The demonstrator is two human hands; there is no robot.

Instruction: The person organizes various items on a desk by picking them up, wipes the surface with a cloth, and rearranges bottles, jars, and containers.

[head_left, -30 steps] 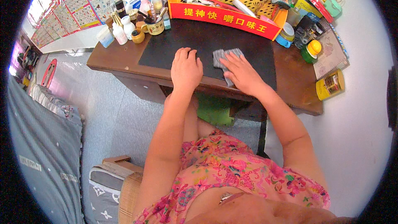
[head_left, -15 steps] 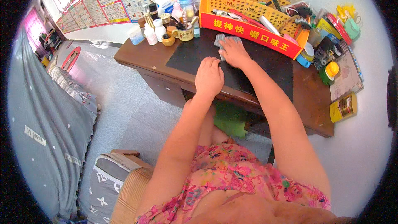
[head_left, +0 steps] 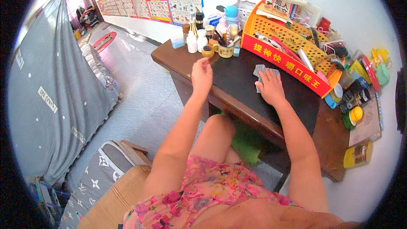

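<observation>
My right hand (head_left: 271, 87) presses a crumpled grey cloth (head_left: 259, 71) against the black mat (head_left: 237, 78) on the brown desk, its fingers over the cloth. Over the desk's front edge hovers my left hand (head_left: 202, 76), fingers curled together with nothing visible in them. Its fingertips come close to a small amber jar (head_left: 207, 51), and a gap or contact there is hard to tell. Beside the jar stand a mug (head_left: 226, 51) holding brushes or pens and two white bottles (head_left: 192, 42).
A red-and-yellow box (head_left: 288, 63) full of odds and ends lines the desk's back. Yellow-lidded containers (head_left: 356, 113) and a yellow tin (head_left: 358, 154) stand at the right. Left are a grey curtain (head_left: 55, 101) and a cardboard piece (head_left: 114, 197) by patterned grey fabric.
The whole view has shifted, with the desk now farther right. My left hand has moved away from my right hand toward the amber jar. My right hand stays on the cloth, which sits nearer me.
</observation>
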